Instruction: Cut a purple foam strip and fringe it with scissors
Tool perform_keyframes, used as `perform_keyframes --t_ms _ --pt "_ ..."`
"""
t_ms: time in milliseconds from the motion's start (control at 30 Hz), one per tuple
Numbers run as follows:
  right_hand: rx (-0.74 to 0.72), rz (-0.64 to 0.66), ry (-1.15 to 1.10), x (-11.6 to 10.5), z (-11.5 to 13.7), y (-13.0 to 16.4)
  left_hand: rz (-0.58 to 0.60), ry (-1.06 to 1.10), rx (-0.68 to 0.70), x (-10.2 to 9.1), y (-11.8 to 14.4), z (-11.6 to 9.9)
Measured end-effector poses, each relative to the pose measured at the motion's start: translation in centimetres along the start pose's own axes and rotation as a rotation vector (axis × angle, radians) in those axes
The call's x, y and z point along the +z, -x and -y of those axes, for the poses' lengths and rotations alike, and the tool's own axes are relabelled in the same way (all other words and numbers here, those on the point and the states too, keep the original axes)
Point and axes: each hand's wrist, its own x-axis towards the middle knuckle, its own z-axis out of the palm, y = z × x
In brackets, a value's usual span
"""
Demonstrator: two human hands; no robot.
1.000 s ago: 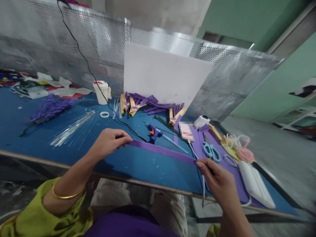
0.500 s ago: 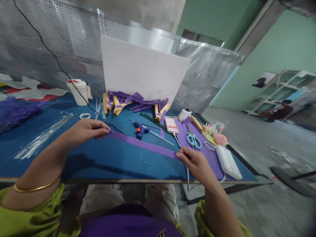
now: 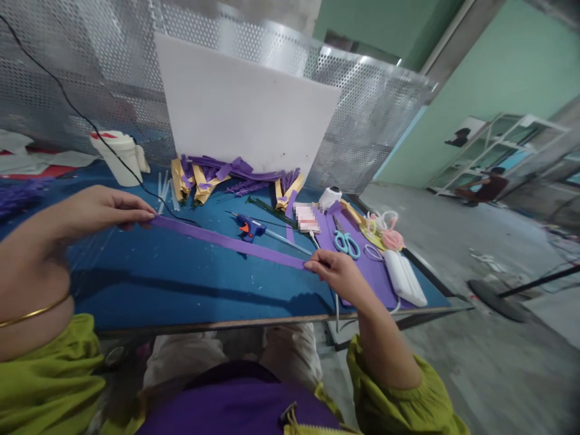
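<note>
A long purple foam strip (image 3: 226, 241) stretches taut above the blue table (image 3: 181, 290). My left hand (image 3: 97, 208) pinches its left end, and my right hand (image 3: 338, 272) pinches its right end. Just behind the strip lies a blue glue gun (image 3: 249, 228). Teal scissors (image 3: 347, 243) rest on a purple foam sheet (image 3: 369, 275) to the right of my right hand.
A heap of purple and tan foam scraps (image 3: 226, 178) sits under a leaning white board (image 3: 240, 115) against a perforated metal screen (image 3: 371, 121). A white cup (image 3: 118, 158), a black cable (image 3: 67, 103), clear glue sticks (image 3: 165, 187) and a white block (image 3: 403, 277) also lie about.
The view has swung to the right. Both hands keep their hold on the purple strip, which now sits further left in view and is lifted slightly.
</note>
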Motion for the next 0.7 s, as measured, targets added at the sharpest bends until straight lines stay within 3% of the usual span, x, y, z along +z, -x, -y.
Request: perform_keyframes --t_ms 200,500,600,700 --pt "-0.026 -0.025 -0.001 1.4 0.3 -0.3 -0.006 -0.167 -0.092 -1.0 -0.2 0.0" --pt "-0.037 0.085 -0.044 3.2 -0.1 0.7 0.281 -0.336 -0.132 -0.3 -0.6 2.8" --pt "-0.056 0.169 0.013 3.6 -0.4 0.9 0.259 -0.410 -0.117 -0.4 -0.6 3.5" --pt "-0.093 0.115 0.142 3.8 -0.3 0.7 0.197 -0.468 -0.067 -0.2 -0.9 4.1"
